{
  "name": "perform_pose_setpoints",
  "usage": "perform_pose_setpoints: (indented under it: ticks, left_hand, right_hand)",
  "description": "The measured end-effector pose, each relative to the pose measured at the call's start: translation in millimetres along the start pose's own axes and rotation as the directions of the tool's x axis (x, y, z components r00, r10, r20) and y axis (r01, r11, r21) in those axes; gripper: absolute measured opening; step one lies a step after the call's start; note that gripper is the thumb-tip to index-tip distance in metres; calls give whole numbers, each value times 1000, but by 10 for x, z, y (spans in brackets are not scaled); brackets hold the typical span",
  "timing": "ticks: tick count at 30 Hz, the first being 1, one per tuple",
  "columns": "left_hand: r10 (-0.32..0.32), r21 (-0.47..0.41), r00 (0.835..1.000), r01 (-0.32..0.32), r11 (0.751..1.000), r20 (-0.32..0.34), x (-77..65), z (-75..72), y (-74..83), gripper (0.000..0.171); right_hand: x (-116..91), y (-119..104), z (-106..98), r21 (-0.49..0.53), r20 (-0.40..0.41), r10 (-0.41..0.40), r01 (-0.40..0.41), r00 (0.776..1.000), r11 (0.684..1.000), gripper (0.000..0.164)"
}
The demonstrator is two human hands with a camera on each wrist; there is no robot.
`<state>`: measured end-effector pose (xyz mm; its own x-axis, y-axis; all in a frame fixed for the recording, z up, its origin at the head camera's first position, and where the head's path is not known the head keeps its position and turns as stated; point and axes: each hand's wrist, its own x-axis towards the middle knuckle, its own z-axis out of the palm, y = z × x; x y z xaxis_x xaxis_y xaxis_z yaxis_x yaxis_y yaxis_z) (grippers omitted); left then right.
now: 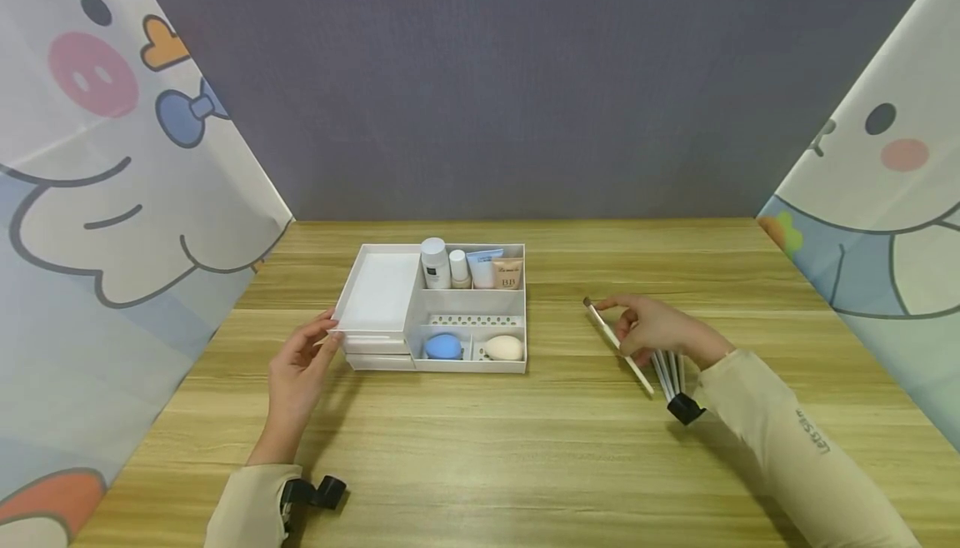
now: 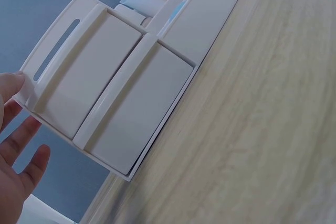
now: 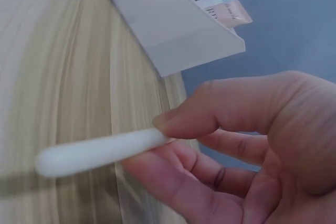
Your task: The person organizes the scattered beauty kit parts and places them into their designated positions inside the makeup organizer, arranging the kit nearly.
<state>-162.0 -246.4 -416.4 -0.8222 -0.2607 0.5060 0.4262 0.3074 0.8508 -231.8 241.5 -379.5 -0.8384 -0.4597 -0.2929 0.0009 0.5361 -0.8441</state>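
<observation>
A white cosmetics organizer (image 1: 468, 367) stands on the table, with two drawers (image 2: 139, 108) at its left front. My left hand (image 1: 302, 361) holds its front left corner, thumb on the front upper edge and fingertips along the side wall. To the right of the organizer, my right hand (image 1: 660, 330) pinches a makeup brush (image 1: 639, 375) between thumb and fingers. The brush's pale handle (image 3: 94, 155) sticks out toward the camera in the right wrist view. Its dark tip points away from me in the head view. More slim brushes (image 1: 666, 375) lie partly hidden beneath that hand.
In the organizer's back compartment stand a white bottle (image 1: 435, 265), a smaller white-capped bottle (image 1: 460, 269), a blue-white tube (image 1: 483, 267) and a beige BB tube (image 1: 507, 273). Blue (image 1: 443, 346) and cream (image 1: 504, 348) makeup sponges sit in front. A grey panel (image 1: 525, 90) closes off the back.
</observation>
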Motion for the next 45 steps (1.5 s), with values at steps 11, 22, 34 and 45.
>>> perform_pose_setpoints:
  ticks: [11, 22, 34, 45]
  left_hand:
    - [7, -8, 1000, -7, 1000, 1, -1, -5, -10, 18]
    - [-9, 4, 1000, 9, 1000, 7, 0, 1, 1, 18]
    - [12, -26, 1000, -12, 1000, 0, -9, 7, 13, 18]
    - [-16, 15, 1000, 16, 1000, -2, -10, -3, 19, 17]
  right_hand:
    - [62, 10, 84, 235, -23, -68, 72, 997, 969, 83]
    - [121, -70, 259, 433, -37, -112, 117, 993, 894, 82]
    - [159, -274, 493, 585, -85, -101, 131, 991, 800, 83]
    - [273, -494, 715, 660, -104, -148, 180, 984, 730, 82]
